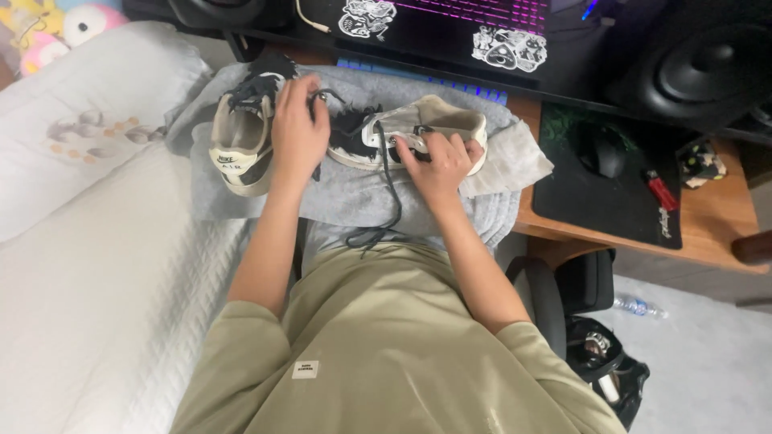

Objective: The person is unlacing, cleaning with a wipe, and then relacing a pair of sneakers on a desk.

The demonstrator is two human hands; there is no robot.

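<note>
Two worn cream-and-black sneakers lie on a grey towel [354, 197] over the counter edge, w/ the bed [96, 305] at left. Left hand [299, 133] rests curled by the left sneaker [241, 141], pinching something small, prob. a lace end (can't tell). Right hand [438, 161] grips the right sneaker [426, 124] at its eyelets. Its black lace [392, 205] hangs mostly loose toward the lap, so lacing looks far from done.

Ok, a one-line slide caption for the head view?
Left hand and right hand work a dark lace on a white sneaker atop grey cloth.
</note>
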